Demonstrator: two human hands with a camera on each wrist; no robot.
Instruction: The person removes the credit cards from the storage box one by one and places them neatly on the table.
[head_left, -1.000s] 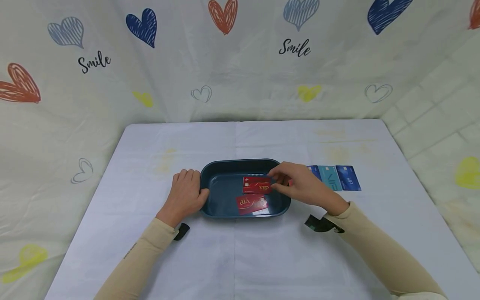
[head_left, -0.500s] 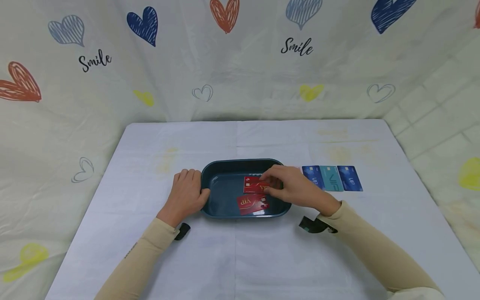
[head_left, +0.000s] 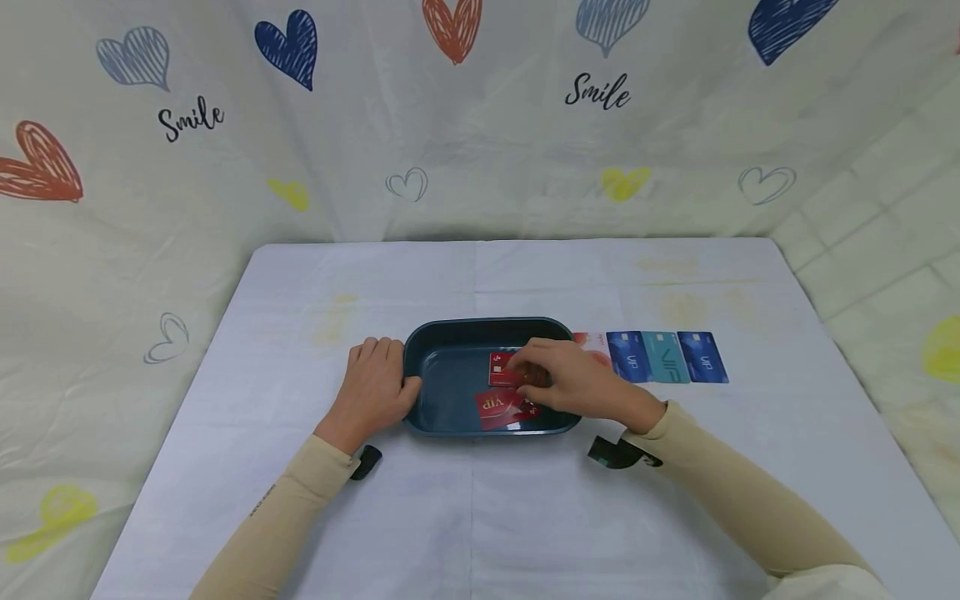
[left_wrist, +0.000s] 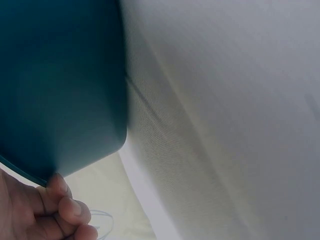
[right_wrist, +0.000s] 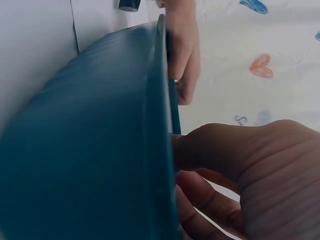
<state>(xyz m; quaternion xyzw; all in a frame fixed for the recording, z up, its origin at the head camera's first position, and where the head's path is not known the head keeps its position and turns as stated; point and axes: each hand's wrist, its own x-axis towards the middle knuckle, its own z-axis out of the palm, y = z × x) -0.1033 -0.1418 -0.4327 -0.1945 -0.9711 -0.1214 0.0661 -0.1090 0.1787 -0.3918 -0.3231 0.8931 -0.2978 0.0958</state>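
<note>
A dark teal tray (head_left: 442, 400) stands in the middle of the table. My left hand (head_left: 372, 383) grips its left end, thumb over the rim and fingers along the outside; the left wrist view shows curled fingers (left_wrist: 70, 200) at the rim. Two red VIP cards lie in the tray's right half, an upper red card (head_left: 498, 369) and a lower, tilted red card (head_left: 495, 408). My right hand (head_left: 573, 379) reaches over the right rim, thumb and forefinger spread apart above the upper card and covering its right part. In the right wrist view the tray wall hides the fingertips.
Beside the tray on the right, a row of cards lies on the table: a pink-and-white card (head_left: 594, 343), a blue card (head_left: 628, 357), a teal card (head_left: 665, 357) and another blue card (head_left: 702, 357). A heart-printed cloth (head_left: 495, 125) hangs behind the white table (head_left: 360, 283).
My right hand has moved left and slightly down, from the tray's right rim to over the upper red card, uncovering the pink-and-white card. The left hand keeps its grip on the tray.
</note>
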